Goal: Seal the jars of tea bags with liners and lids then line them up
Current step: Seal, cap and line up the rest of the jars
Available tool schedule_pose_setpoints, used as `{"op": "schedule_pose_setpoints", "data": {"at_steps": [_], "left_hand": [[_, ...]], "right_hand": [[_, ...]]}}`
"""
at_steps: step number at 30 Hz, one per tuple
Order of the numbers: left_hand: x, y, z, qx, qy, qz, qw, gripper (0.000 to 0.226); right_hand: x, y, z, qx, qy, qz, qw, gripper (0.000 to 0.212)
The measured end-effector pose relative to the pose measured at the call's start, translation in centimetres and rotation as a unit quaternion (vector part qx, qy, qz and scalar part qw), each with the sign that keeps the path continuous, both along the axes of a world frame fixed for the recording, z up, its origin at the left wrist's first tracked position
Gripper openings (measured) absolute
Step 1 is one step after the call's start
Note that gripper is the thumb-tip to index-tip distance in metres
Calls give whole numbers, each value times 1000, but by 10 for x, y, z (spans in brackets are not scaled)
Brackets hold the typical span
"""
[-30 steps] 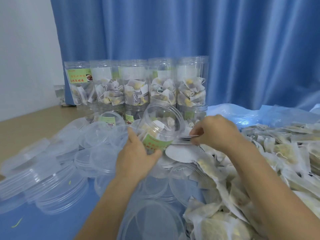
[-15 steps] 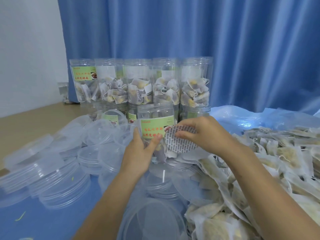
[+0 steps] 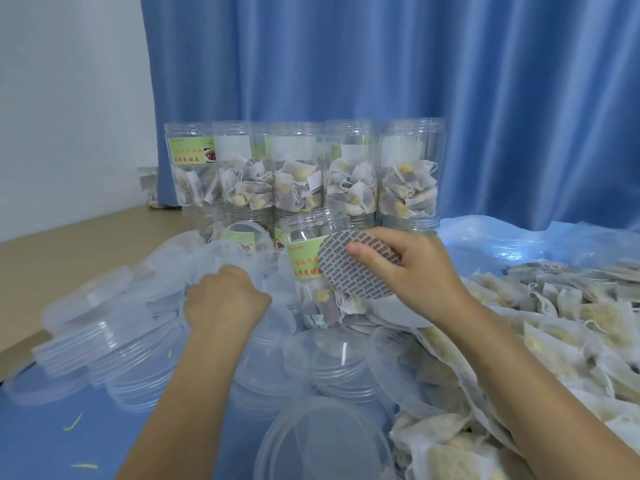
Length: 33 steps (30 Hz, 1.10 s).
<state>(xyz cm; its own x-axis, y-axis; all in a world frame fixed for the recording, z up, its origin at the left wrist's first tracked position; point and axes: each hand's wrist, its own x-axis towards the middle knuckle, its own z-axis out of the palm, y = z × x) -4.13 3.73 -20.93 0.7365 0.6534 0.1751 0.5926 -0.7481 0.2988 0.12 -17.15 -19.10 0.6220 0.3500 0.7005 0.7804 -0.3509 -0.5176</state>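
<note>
A blue sheet (image 3: 31, 441) is spread over the work surface, and a strip of tan floor or tabletop (image 3: 69, 240) is seen at the left edge. A white wall (image 3: 69, 98) stands at the left, and pleated blue curtains (image 3: 450, 81) fill the background. Against the curtains, a row of clear jars (image 3: 298, 171), each packed with tea bags and some labelled in green, is stacked on a lower row that is mostly hidden.

An open jar (image 3: 313, 268) with a green label is stood upright in the middle, in front of that row; it is touched by neither hand as far as can be seen. A round liner (image 3: 356, 265), printed with grey text, is pinched by the right hand (image 3: 419, 271) between thumb and fingers and held in front of the jar's upper part. The left hand (image 3: 225, 303) is closed among the clear lids (image 3: 114, 344) heaped at the left; whether a lid is actually gripped cannot be told, since the fingers are hidden and the lids are blurred and transparent.

Loose tea bags (image 3: 571, 323) are piled at the right, cut off by the frame edge. A crumpled plastic bag (image 3: 502, 240) is seen behind them. The label text is too soft to be read.
</note>
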Motion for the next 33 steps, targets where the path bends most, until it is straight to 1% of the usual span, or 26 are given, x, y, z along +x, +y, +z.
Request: {"op": "schedule_pose_setpoints", "data": {"at_steps": [1,2,4,5,7,9,11,13,14,15,16,18,19,21,23,25,27,28,29,30,31,32,33], "left_hand": [[0,2,-2,-31,-9,-21,999,47],[1,3,-2,-65,-40,-41,996,44],[4,5,0,-144,-139,-67,977,34],[4,6,3,-187,-198,-75,959,28],[5,9,12,-266,-310,-83,909,26],[1,11,24,-347,-412,-97,837,22],[-7,11,35,-420,-487,-101,759,17],[-14,8,43,-477,-507,-125,707,12],[-16,3,46,-503,-500,-153,689,14],[-16,-5,47,-526,-481,-186,676,17],[-15,-15,46,-538,-455,-216,675,18],[-11,-35,41,-518,-416,-249,705,16],[-9,-43,38,-504,-411,-257,715,13],[-7,-55,32,-505,-406,-277,710,10],[-5,-60,30,-504,-403,-284,709,13],[-5,-62,29,-495,-405,-285,714,23],[-6,-62,30,-485,-400,-295,719,27],[-7,-62,30,-479,-404,-296,721,26],[-8,-62,30,-473,-415,-294,719,25],[-9,-62,30,-464,-431,-289,718,26],[-10,-61,30,-452,-443,-287,719,29],[-11,-61,29,-443,-446,-296,719,32],[-12,-61,29,-447,-433,-318,715,36]], "right_hand": [[0,1,-1,-3,3,-4,1000,14],[0,2,-2,-8,9,-5,1000,15],[0,3,-3,-13,16,-8,1000,15],[0,4,-4,-11,19,-13,1000,16],[1,5,-4,6,27,-22,999,16],[0,6,-4,36,45,-30,998,15],[0,8,-3,67,74,-34,994,9],[-1,10,-2,93,107,-25,990,8],[-2,11,-2,118,139,-5,983,10],[-3,12,-1,156,187,30,969,11],[-4,14,1,201,249,77,944,12],[-7,16,4,272,361,165,877,20],[-7,16,6,289,392,195,851,26],[-7,13,9,291,418,264,819,42],[-7,11,12,283,417,335,796,57],[-9,9,13,279,402,375,787,54],[-9,9,12,294,386,347,803,48],[-8,10,11,291,374,316,821,49],[-8,10,10,277,346,270,855,53],[-8,10,9,238,286,204,906,61],[-10,10,9,160,198,124,959,73],[-12,10,9,59,109,62,990,89],[-14,11,8,-22,40,26,999,104]]}}
